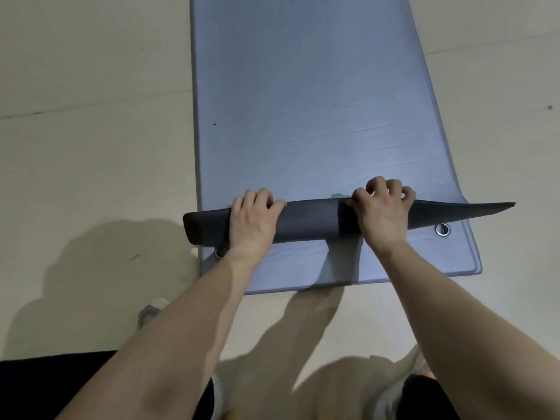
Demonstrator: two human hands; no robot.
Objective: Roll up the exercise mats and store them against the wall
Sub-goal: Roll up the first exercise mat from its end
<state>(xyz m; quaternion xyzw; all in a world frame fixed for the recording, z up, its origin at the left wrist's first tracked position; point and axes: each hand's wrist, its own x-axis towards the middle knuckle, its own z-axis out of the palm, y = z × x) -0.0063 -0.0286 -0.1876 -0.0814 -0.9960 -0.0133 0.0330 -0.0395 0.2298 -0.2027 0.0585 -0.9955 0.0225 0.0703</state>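
Left hand [254, 221] and right hand [382, 209] grip dark roll [309, 220] atop blue mat [303, 86]; pale floor [91, 131] around.

Blue mat [303, 101] flat on the floor [91, 147], stretching away, faintly creased, metal eyelets [442, 229] at near corners. Across its near end, dark grey roll [309, 221]: thick at left, tapering to a flat tip at right.

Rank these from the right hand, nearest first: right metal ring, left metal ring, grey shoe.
From the right hand, gripping the dark mat:
1. Right metal ring, just right of the wrist.
2. Left metal ring, partly under the dark mat.
3. Grey shoe, floor, lower left.
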